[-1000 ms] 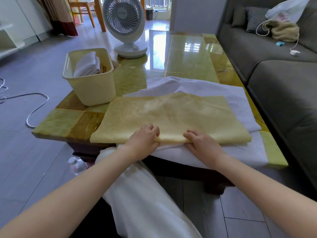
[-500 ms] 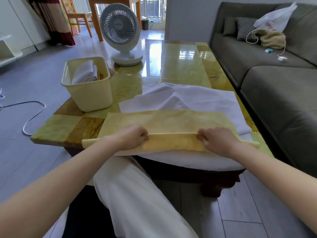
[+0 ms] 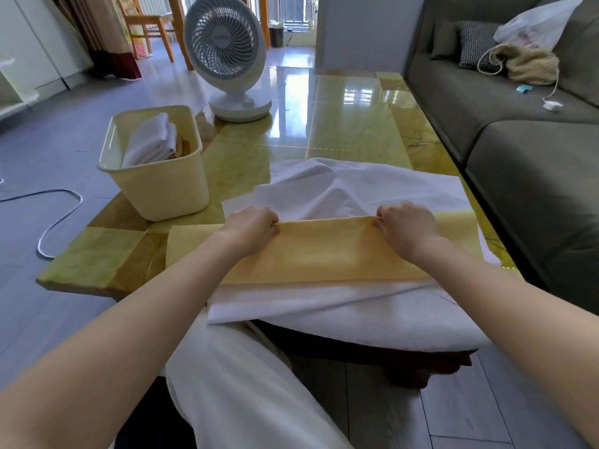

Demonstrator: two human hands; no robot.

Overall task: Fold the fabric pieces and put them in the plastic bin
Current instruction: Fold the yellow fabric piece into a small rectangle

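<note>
Pinching the yellow fabric's far edge with both hands

At the far left a white cable loops over the grey floor. On the near left corner of the glossy green table stands the cream plastic bin. It holds a stack of folded white cloths, with a tan piece just beside them. Behind the bin, a white desk fan stands on the table.

The left hand is closed, knuckles up, with its fingers curled around the far edge of the yellow fabric. This fabric lies as a broad band across the near end of the table. It rests on a larger white fabric, which bunches up behind it and hangs over the table's near edge in front. The bin stands just left of the white fabric, and whether the two touch cannot be told.

The right hand grips the same far edge in the same way, well apart from the left hand. The edge runs nearly straight between them.

To the right of the table runs a grey sofa. At its far end it carries a checked cushion, a straw bag and a white plastic bag.
</note>
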